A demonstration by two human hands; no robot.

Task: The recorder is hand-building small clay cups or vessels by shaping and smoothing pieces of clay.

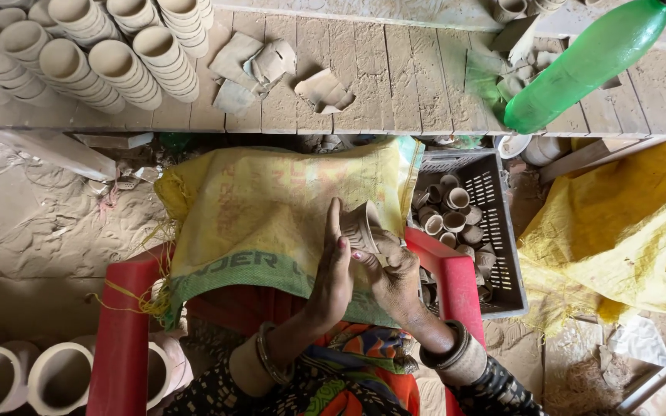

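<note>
A small unfired clay cup [360, 225] is held over a yellow woven sack [264, 208] that lies across my lap. My right hand [395, 277] grips the cup from below and behind, fingers wrapped on its base. My left hand [331, 273] rests flat against the cup's left side, fingers straight and pointing up. Both wrists wear bangles.
A dark plastic crate [502, 231] with several small clay cups stands right of my red plastic chair [121, 339]. Stacks of clay cups [94, 54] and a green plastic bottle [580, 65] lie on a wooden plank shelf. Another yellow sack [618, 231] lies right; larger clay cups [55, 377] sit lower left.
</note>
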